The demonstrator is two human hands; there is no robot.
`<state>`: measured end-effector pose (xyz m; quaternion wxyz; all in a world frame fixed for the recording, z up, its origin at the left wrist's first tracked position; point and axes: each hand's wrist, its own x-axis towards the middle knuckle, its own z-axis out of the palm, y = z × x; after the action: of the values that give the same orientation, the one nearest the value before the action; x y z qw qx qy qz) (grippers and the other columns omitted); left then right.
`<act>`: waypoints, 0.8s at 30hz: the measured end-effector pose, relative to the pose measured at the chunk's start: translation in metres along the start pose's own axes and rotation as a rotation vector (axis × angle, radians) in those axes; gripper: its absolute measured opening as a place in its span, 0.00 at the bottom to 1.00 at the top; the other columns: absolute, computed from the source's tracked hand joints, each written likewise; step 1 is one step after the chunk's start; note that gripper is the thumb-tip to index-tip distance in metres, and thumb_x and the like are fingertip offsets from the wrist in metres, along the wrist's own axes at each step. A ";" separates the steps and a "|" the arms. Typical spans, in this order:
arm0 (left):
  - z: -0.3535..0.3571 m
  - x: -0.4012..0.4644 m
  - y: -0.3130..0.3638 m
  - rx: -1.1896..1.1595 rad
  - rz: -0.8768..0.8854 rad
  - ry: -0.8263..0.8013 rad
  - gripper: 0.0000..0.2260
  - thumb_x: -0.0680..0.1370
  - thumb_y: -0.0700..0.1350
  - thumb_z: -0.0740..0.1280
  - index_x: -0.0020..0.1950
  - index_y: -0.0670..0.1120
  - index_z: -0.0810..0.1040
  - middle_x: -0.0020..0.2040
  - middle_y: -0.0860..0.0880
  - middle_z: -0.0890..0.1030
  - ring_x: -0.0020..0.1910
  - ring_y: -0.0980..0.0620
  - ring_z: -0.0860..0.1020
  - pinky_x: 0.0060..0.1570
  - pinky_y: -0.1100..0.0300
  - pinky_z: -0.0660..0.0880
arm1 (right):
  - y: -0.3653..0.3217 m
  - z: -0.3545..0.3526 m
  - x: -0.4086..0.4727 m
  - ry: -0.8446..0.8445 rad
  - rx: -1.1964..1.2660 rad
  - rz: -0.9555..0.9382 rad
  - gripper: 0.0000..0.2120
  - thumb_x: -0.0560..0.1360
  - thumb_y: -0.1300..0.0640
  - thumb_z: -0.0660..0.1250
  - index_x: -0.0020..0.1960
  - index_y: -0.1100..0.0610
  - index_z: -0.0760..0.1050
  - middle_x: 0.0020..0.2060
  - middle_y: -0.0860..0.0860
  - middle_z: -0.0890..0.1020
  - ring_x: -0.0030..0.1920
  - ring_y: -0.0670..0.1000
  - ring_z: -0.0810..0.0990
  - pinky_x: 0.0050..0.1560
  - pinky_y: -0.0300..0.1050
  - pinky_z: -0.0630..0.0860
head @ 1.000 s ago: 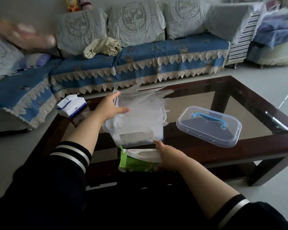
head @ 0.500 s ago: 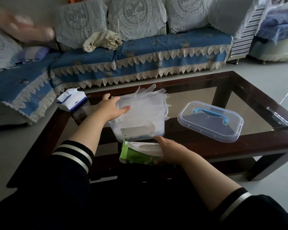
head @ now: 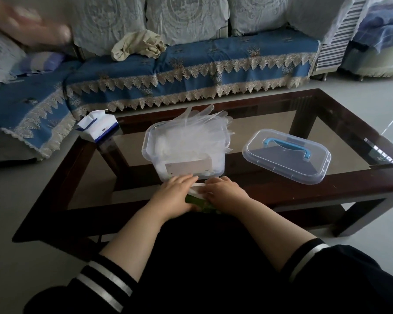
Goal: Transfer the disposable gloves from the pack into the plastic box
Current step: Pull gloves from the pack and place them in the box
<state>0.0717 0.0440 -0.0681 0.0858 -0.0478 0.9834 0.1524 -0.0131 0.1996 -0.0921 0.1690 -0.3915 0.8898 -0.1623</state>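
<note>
Two hands on the green glove pack at the desk's near edge.
Left hand (head: 176, 192) and right hand (head: 225, 193) curl over the glove pack (head: 201, 203), gripping it. Just beyond their fingertips, the clear plastic box (head: 184, 155) brims with filmy, translucent disposable gloves (head: 197, 132) spilling past its rim; its blue-handled lid (head: 286, 156) lies further right.

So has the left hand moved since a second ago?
Yes. The left hand has come off the gloves in the plastic box and dropped to the green pack at the box's near side.
</note>
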 end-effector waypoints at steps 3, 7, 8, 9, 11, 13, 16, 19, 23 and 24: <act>0.007 0.006 -0.009 0.064 -0.010 0.006 0.36 0.76 0.56 0.69 0.79 0.57 0.54 0.79 0.56 0.55 0.78 0.52 0.51 0.74 0.48 0.51 | -0.004 0.001 0.001 0.041 0.026 0.039 0.12 0.78 0.49 0.62 0.60 0.47 0.79 0.66 0.46 0.71 0.65 0.54 0.66 0.65 0.52 0.66; 0.014 0.010 -0.010 -0.020 -0.038 -0.071 0.36 0.75 0.59 0.70 0.78 0.58 0.56 0.77 0.55 0.60 0.77 0.50 0.54 0.73 0.44 0.57 | -0.006 0.004 0.005 0.123 0.132 0.063 0.10 0.75 0.56 0.65 0.52 0.57 0.82 0.61 0.52 0.76 0.62 0.55 0.71 0.61 0.50 0.70; 0.015 0.010 -0.010 -0.035 -0.040 -0.069 0.35 0.75 0.58 0.70 0.78 0.58 0.57 0.77 0.54 0.61 0.76 0.50 0.55 0.72 0.44 0.59 | -0.005 0.003 0.005 0.139 0.177 0.068 0.09 0.74 0.58 0.66 0.50 0.59 0.82 0.58 0.54 0.77 0.60 0.55 0.73 0.59 0.49 0.72; 0.016 0.012 -0.009 -0.040 -0.043 -0.057 0.35 0.75 0.57 0.71 0.78 0.57 0.58 0.76 0.53 0.62 0.76 0.49 0.56 0.71 0.44 0.60 | -0.004 0.002 0.004 0.145 0.220 0.077 0.08 0.73 0.59 0.66 0.48 0.60 0.83 0.55 0.55 0.78 0.57 0.56 0.76 0.57 0.49 0.73; 0.017 0.011 -0.008 -0.049 -0.055 -0.030 0.35 0.74 0.55 0.72 0.77 0.57 0.58 0.75 0.52 0.63 0.74 0.49 0.57 0.70 0.44 0.62 | -0.005 0.000 0.003 0.154 0.310 0.103 0.06 0.73 0.60 0.68 0.45 0.60 0.83 0.51 0.56 0.81 0.52 0.55 0.78 0.54 0.48 0.74; 0.019 0.011 -0.007 -0.078 -0.061 -0.037 0.36 0.74 0.55 0.72 0.77 0.57 0.58 0.73 0.51 0.64 0.73 0.47 0.58 0.69 0.43 0.62 | -0.005 -0.003 0.000 0.190 0.385 0.141 0.06 0.74 0.60 0.67 0.45 0.60 0.82 0.48 0.55 0.82 0.51 0.54 0.79 0.50 0.44 0.73; 0.020 0.011 -0.007 -0.152 -0.074 -0.056 0.36 0.73 0.54 0.74 0.77 0.56 0.60 0.72 0.51 0.65 0.73 0.48 0.59 0.71 0.44 0.62 | -0.003 -0.004 -0.001 0.190 0.417 0.180 0.07 0.76 0.61 0.64 0.47 0.61 0.81 0.47 0.56 0.82 0.47 0.51 0.77 0.42 0.39 0.67; 0.019 0.011 -0.005 -0.171 -0.078 -0.038 0.37 0.71 0.55 0.75 0.75 0.53 0.64 0.72 0.51 0.66 0.72 0.49 0.62 0.71 0.47 0.63 | -0.001 -0.005 -0.004 0.176 0.418 0.175 0.07 0.76 0.57 0.66 0.50 0.60 0.79 0.49 0.54 0.79 0.51 0.52 0.77 0.45 0.38 0.67; 0.017 0.010 0.001 -0.160 -0.087 -0.027 0.37 0.71 0.57 0.75 0.75 0.51 0.63 0.73 0.50 0.66 0.73 0.48 0.63 0.71 0.48 0.64 | -0.006 -0.003 -0.008 0.161 0.304 0.117 0.16 0.73 0.48 0.69 0.57 0.55 0.80 0.57 0.52 0.74 0.59 0.53 0.73 0.59 0.47 0.71; 0.018 0.010 0.001 -0.159 -0.092 -0.024 0.37 0.70 0.57 0.75 0.75 0.51 0.64 0.73 0.50 0.67 0.72 0.49 0.63 0.70 0.48 0.64 | -0.009 -0.001 -0.007 0.179 0.246 0.114 0.13 0.74 0.50 0.68 0.55 0.54 0.81 0.57 0.53 0.76 0.58 0.54 0.73 0.58 0.48 0.71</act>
<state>0.0647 0.0501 -0.0862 0.1007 -0.0979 0.9638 0.2266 -0.0031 0.1996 -0.0857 0.1446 -0.3007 0.8955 -0.2946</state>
